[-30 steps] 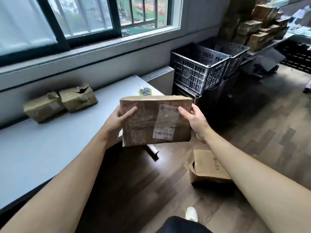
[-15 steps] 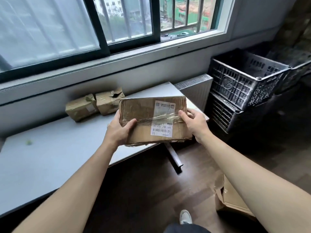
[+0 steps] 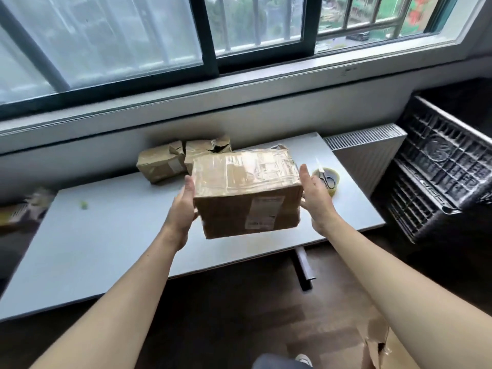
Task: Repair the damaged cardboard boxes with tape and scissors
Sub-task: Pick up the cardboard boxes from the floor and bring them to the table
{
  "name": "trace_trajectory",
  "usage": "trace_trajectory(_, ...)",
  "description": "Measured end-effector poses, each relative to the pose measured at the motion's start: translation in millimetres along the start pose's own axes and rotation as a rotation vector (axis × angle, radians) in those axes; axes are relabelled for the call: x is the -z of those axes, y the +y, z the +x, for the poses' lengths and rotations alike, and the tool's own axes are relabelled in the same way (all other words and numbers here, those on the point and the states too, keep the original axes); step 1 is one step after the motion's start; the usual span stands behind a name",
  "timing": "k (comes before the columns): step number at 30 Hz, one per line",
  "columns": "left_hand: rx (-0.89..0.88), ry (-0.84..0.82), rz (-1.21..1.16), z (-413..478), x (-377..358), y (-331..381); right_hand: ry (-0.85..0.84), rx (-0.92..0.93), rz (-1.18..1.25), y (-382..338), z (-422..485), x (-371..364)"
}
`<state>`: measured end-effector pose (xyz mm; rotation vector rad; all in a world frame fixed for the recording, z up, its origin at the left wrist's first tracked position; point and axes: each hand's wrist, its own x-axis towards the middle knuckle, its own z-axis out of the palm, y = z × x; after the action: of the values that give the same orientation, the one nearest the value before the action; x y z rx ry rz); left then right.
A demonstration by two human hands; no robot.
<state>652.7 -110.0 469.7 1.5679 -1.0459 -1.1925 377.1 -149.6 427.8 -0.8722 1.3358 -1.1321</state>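
Observation:
A taped brown cardboard box (image 3: 245, 193) with a white label on its front hangs above the grey table (image 3: 106, 241). My left hand (image 3: 183, 206) holds its left side, thumb upright along the edge and fingers hidden behind the box. My right hand (image 3: 316, 198) lies flat against its right side with straight fingers. Scissors (image 3: 327, 179) rest on a tape roll (image 3: 332, 189) on the table just right of my right hand. Two torn boxes stand at the back by the wall, one on the left (image 3: 162, 163) and one on the right (image 3: 207, 150).
Black plastic crates (image 3: 439, 177) are stacked at the right, beside a white radiator (image 3: 367, 150). An open cardboard box (image 3: 378, 347) lies on the wooden floor at the bottom right. A blurred box (image 3: 21, 211) sits past the table's left end. A small green scrap (image 3: 84, 205) lies on the table.
The box has tipped so its taped top faces up and has moved out over the table. My view swung left toward the window. My right hand's fingers have straightened along the side.

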Motion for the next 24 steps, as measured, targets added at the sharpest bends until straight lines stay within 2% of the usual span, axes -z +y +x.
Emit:
trace_trajectory(7,0.008,-0.043,0.075,51.4,37.0,-27.5,0.089,-0.044,-0.021,16.3,17.8,-34.6)
trace_trajectory(12,0.007,-0.102,0.067,85.3,66.6,-31.6,0.062,-0.086,-0.198,34.0,16.4,-68.3)
trace_trajectory(18,0.068,-0.141,0.03,108.8,83.4,-33.2,0.11,-0.159,-0.025,34.6,9.6,-97.9)
trace_trajectory(21,0.127,-0.1,0.026,115.3,90.2,-36.7,0.127,-0.176,-0.035,34.1,13.4,-99.1)
trace_trajectory(24,0.162,-0.155,0.008,118.5,90.6,-34.9,0.12,-0.208,-0.056,26.9,19.6,-96.0)
